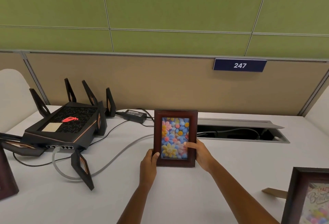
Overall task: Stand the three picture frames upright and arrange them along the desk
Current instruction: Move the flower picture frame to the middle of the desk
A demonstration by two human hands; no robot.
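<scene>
A dark wooden picture frame with a flower print [175, 137] stands upright at the middle of the white desk [222, 161], facing me. My left hand [149, 164] grips its lower left edge, thumb on the front. My right hand [200, 152] holds its right edge, thumb lying on the glass. A second dark frame with a birthday print [308, 197] stands at the lower right, its easel leg showing behind. A third dark frame [6, 175] is cut off by the left border of the view.
A black router with several antennas [69, 125] takes up the left of the desk, with a grey cable [114, 159] looping toward the flower frame and a power brick [135, 115] behind. An open cable tray [238, 131] lies behind the frame to the right. A beige partition backs the desk.
</scene>
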